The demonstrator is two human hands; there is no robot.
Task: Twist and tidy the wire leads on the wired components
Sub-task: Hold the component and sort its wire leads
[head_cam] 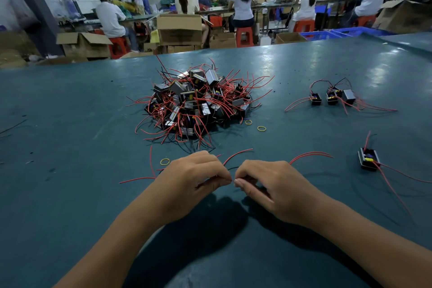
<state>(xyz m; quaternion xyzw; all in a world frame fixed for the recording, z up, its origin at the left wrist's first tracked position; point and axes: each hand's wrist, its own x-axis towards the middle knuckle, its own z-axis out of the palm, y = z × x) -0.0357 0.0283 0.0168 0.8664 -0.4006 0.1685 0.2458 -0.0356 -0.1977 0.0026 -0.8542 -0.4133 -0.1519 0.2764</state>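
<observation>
A big pile of small black wired components (196,103) with red and black leads lies mid-table. Just in front of it my left hand (189,182) and my right hand (268,187) sit close together, fingertips almost meeting, each pinching thin wire leads. Red leads (236,154) and a black lead (232,168) fan out from under both hands; the component they belong to is hidden beneath my fingers. Three components (332,97) stand in a row at the right back, and a single one (369,159) lies at the right.
Yellow rubber bands (164,161) (261,128) lie loose on the teal table (70,124). Beyond the far edge are cardboard boxes (178,29), red stools and several seated people at benches. Blue crates (327,34) stand at the back right.
</observation>
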